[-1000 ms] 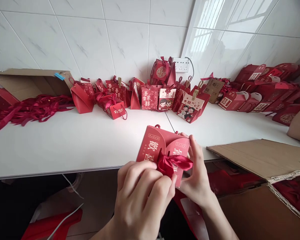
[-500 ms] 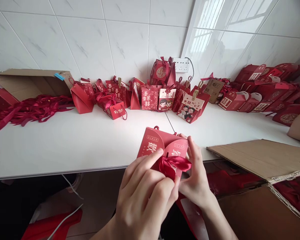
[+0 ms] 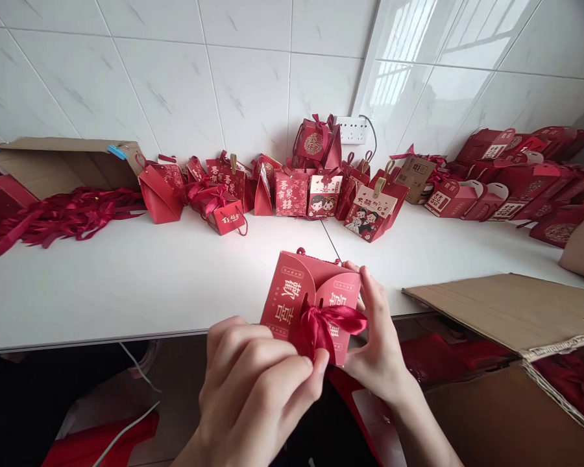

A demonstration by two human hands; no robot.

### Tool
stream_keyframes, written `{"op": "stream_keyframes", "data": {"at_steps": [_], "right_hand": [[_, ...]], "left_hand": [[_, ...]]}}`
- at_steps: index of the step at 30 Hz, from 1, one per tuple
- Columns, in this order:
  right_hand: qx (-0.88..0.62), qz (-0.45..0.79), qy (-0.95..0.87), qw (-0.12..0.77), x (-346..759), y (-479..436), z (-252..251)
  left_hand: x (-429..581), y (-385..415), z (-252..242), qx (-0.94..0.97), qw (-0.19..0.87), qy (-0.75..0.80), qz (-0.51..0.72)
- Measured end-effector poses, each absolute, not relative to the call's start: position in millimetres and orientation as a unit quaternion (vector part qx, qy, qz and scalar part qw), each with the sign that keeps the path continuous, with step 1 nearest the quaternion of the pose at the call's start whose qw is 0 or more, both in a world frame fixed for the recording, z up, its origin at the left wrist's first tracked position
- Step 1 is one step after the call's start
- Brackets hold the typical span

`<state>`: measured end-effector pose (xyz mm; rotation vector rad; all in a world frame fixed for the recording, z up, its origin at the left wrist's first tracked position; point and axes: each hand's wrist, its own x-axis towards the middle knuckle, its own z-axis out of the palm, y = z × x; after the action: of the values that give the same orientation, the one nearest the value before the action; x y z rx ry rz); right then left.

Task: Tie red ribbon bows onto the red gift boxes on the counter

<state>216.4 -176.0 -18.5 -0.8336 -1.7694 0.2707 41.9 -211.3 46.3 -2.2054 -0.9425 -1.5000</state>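
Observation:
A small red gift box with curved flaps and Chinese characters is held just in front of the white counter's edge. A dark red ribbon bow sits on its front. My right hand grips the box's right side, fingers wrapped round it. My left hand is curled below the box, its fingertips pinching the lower end of the ribbon.
Many finished red gift boxes line the tiled wall along the white counter. A heap of loose red ribbons spills from a cardboard box at far left. An open cardboard carton stands at lower right.
The box has shifted slightly left and down. My left fingers came off the box's front flap and curled back to pinch the ribbon's lower end.

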Motion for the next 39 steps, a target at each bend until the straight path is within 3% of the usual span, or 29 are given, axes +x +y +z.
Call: {"op": "stream_keyframes", "data": {"at_steps": [26,39], "right_hand": [[-0.387,0.112,-0.724,0.560,214,-184,-17],[-0.390,0.117,-0.724,0.557,213,-182,-23]], "left_hand": [[72,-223,36,-0.758,0.086,-0.336,-0.552],[74,-220,36,-0.758,0.101,-0.354,-0.538]]}}
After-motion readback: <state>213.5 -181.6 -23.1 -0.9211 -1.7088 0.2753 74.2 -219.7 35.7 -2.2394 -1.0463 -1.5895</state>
